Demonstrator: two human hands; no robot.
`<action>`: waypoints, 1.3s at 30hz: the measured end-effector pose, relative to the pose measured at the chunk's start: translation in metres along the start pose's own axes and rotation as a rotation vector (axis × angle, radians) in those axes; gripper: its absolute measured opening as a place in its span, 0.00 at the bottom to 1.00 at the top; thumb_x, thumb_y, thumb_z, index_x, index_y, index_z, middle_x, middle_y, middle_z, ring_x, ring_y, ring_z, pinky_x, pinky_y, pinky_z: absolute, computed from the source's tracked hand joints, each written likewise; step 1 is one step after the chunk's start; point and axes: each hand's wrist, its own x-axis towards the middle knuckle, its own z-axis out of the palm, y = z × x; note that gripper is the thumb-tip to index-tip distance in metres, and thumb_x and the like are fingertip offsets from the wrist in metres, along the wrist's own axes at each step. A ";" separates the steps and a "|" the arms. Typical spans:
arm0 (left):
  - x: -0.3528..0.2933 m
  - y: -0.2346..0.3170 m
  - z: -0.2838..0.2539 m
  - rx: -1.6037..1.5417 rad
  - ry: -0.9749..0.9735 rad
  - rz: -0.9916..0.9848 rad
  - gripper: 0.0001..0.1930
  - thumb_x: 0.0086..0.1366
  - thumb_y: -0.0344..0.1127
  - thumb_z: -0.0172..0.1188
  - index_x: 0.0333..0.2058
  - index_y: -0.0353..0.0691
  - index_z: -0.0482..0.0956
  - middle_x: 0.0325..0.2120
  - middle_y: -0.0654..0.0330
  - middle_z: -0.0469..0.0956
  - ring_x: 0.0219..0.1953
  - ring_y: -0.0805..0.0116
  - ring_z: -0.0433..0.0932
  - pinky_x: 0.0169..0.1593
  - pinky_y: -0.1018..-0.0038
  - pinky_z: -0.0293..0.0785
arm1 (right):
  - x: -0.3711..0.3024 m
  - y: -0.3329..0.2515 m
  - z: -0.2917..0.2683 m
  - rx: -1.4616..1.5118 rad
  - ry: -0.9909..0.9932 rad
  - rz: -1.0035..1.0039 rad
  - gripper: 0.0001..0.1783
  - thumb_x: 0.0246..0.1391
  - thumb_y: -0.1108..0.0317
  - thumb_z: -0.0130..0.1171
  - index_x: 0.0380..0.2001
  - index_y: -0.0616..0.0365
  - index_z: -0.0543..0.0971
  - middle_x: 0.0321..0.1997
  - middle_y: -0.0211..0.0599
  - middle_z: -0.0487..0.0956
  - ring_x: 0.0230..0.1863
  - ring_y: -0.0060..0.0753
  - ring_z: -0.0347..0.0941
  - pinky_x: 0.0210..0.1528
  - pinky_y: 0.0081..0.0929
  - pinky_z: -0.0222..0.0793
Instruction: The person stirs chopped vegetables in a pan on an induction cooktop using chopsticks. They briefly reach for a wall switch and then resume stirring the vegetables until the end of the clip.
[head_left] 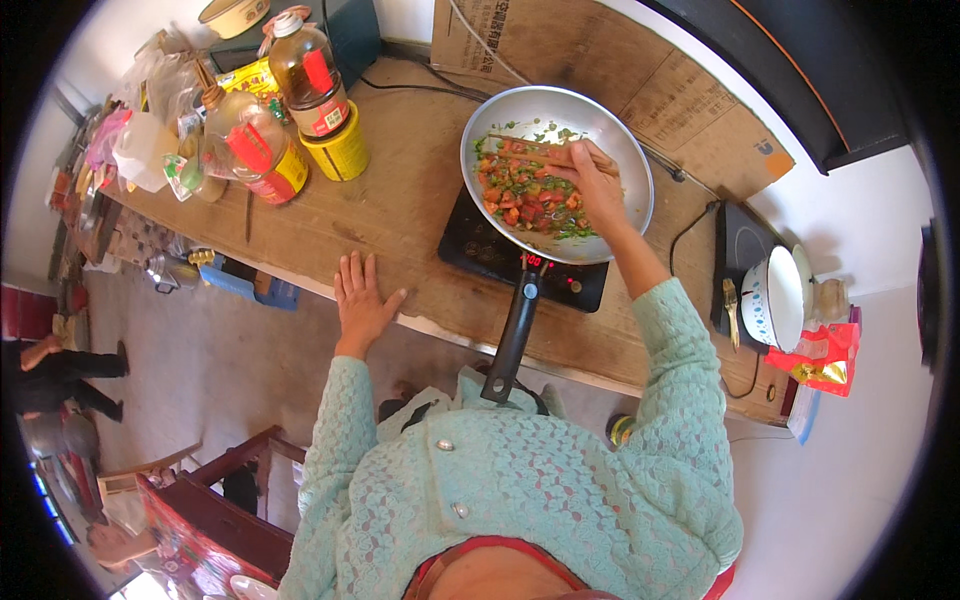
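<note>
My right hand (592, 185) is closed around wooden chopsticks (530, 150) over the frying pan (640, 200). Their tips reach leftward over the food. In the pan lies a chopped mix (530, 195) of red pieces, likely tomato, and green bits. The pan rests on a black induction cooker (465, 235) with lit red digits, and its black handle (515, 340) points toward my body. My left hand (362, 305) lies flat with spread fingers on the front edge of the wooden table (400, 190), holding nothing.
Sauce bottles (310, 85) and a yellow tub (340, 150) crowd the back left. At right are a white enamel pot (775, 300), a fork (732, 305) and a red packet (825, 355). Cardboard (640, 80) leans behind. Another person (65, 375) stands at far left.
</note>
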 end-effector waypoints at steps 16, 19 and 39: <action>0.000 -0.002 0.006 -0.067 0.054 0.056 0.41 0.56 0.57 0.54 0.62 0.35 0.55 0.64 0.44 0.47 0.67 0.47 0.40 0.66 0.53 0.34 | -0.057 -0.031 -0.019 -0.404 0.283 -0.062 0.19 0.62 0.56 0.49 0.28 0.62 0.75 0.30 0.32 0.73 0.35 0.24 0.72 0.41 0.25 0.74; 0.001 -0.003 0.006 -0.043 0.065 0.059 0.42 0.57 0.58 0.54 0.62 0.36 0.54 0.64 0.45 0.47 0.67 0.47 0.39 0.66 0.53 0.34 | -0.041 -0.029 0.026 -0.274 0.249 -0.068 0.20 0.62 0.55 0.48 0.29 0.62 0.74 0.31 0.33 0.72 0.35 0.26 0.72 0.44 0.26 0.74; -0.001 -0.001 0.001 -0.038 -0.057 -0.017 0.43 0.57 0.60 0.52 0.64 0.39 0.52 0.66 0.48 0.44 0.69 0.51 0.35 0.67 0.57 0.31 | -0.067 -0.011 -0.058 -0.338 0.341 -0.035 0.21 0.61 0.53 0.50 0.31 0.63 0.74 0.35 0.37 0.74 0.37 0.29 0.73 0.46 0.30 0.72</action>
